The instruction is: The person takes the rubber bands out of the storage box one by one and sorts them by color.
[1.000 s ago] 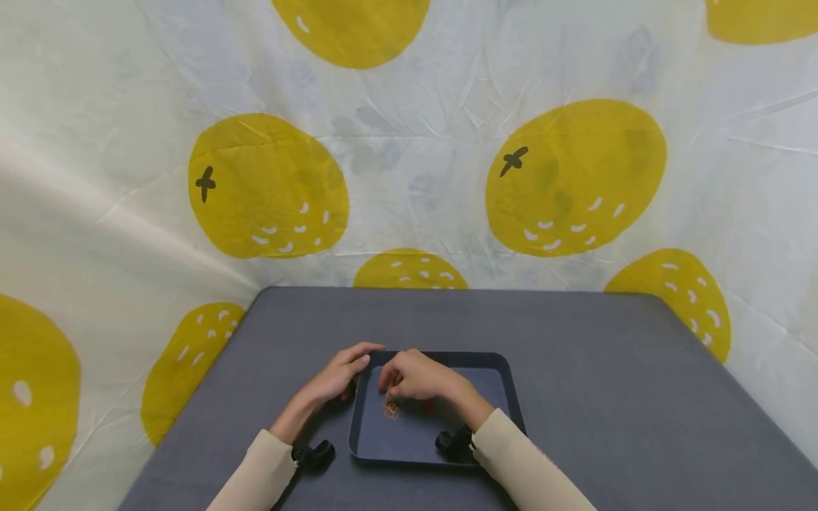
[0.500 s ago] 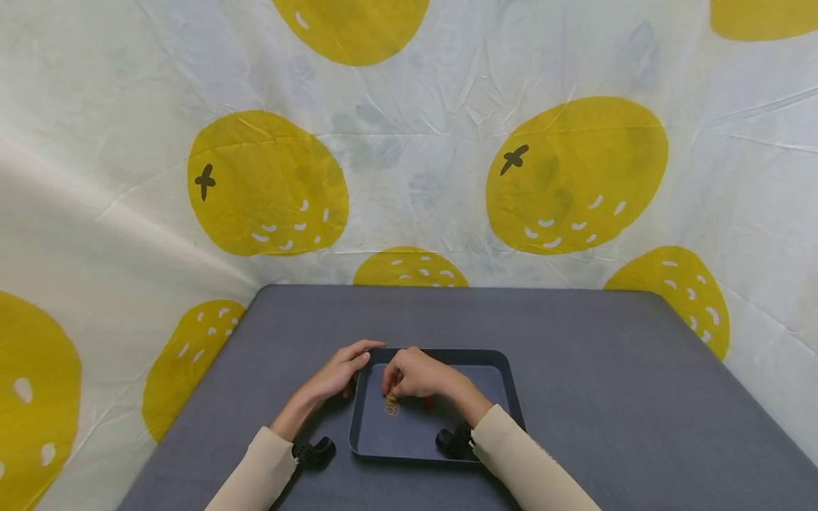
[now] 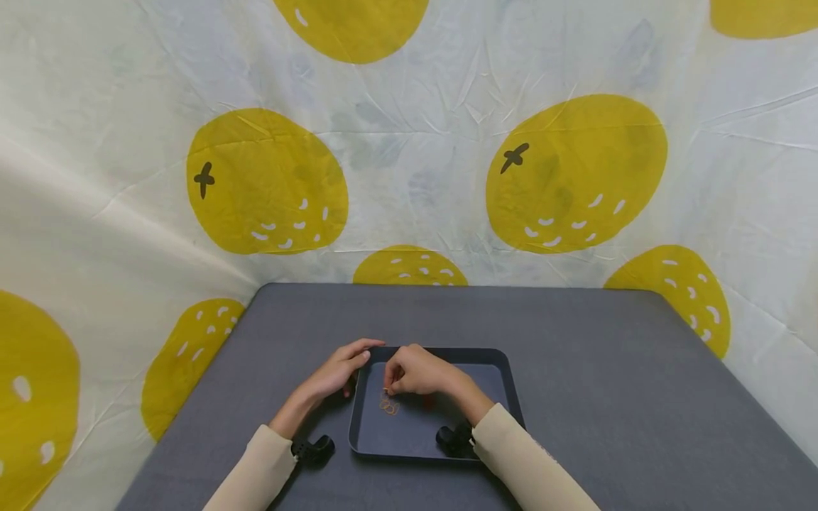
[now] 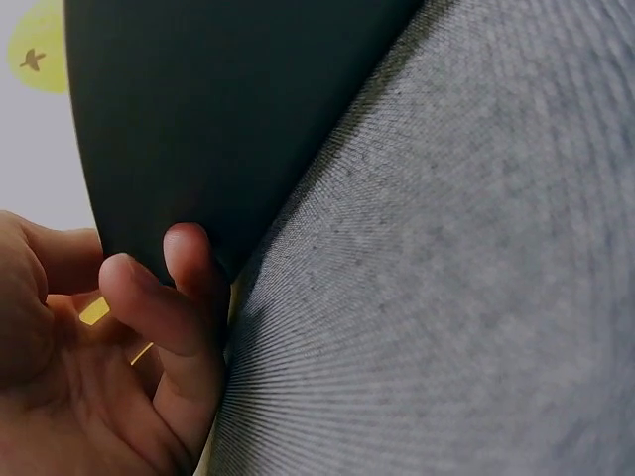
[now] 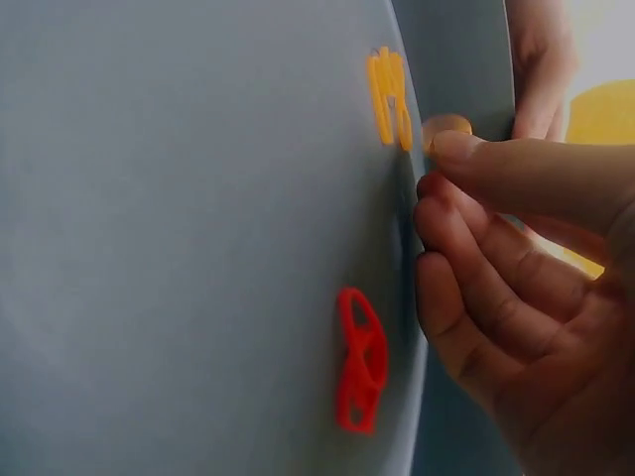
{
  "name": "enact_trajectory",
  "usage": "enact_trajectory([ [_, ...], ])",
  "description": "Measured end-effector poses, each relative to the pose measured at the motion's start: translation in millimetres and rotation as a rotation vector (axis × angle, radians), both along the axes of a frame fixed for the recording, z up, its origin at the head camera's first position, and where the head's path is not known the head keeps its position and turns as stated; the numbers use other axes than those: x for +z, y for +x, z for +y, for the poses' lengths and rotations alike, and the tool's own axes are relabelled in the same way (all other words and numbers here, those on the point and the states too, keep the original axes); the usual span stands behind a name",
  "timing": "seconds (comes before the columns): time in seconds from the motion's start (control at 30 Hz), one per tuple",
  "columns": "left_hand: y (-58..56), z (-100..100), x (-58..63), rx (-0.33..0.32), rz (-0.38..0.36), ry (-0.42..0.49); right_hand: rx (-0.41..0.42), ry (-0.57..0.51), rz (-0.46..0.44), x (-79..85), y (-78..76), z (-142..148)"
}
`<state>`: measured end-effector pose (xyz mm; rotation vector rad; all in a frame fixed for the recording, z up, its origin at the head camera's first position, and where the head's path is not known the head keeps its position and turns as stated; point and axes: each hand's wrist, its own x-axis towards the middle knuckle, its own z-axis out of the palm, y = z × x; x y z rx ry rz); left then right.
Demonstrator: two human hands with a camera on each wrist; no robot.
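Note:
A dark shallow tray [image 3: 399, 446] lies in the head view. My left hand [image 3: 335, 374] holds its far left corner; in the left wrist view curled fingers [image 4: 179, 327] press against the tray's outer wall [image 4: 208, 119]. Over the tray my right hand [image 3: 418, 372] pinches an orange-yellow rubber band [image 5: 446, 126] between thumb and index finger; it looks blurred in the right wrist view. Below those fingertips several yellow rubber bands [image 5: 388, 97] lie together on the tray floor. A twisted red rubber band [image 5: 361, 362] lies apart from them, partly under my right hand in the head view.
The tray stands on a grey cloth-covered table [image 3: 575, 369]. Behind and beside it hangs a white curtain [image 3: 415, 177] with large yellow fruit prints. A black wrist camera [image 3: 455, 441] on the right arm hangs over the tray's near right part.
My right fingertips have closed on one rubber band and drawn it slightly up and away from the others. The left hand stays at the tray corner. The head view has tilted slightly.

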<state>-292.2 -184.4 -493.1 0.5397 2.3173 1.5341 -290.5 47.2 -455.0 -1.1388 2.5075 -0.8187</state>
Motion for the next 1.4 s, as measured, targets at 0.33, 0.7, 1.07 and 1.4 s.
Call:
enact_trajectory([
  [0.33, 2.3, -1.3, 2.2, -0.007, -0.018, -0.01, -0.043, -0.039, 0.0, 17.6, 4.3, 8.3],
  [0.7, 4.9, 0.0, -2.3, -0.037, -0.003, -0.061, -0.091, -0.127, 0.03, 50.2, 10.6, 51.7],
  [1.07, 9.7, 0.5, 0.9, -0.105, -0.094, -0.079, -0.198, -0.182, 0.101, 74.2, 25.3, 129.7],
  [1.4, 6.9, -3.0, -1.9, -0.12, -0.103, -0.043, -0.339, -0.156, 0.11, 71.4, 26.6, 191.8],
])
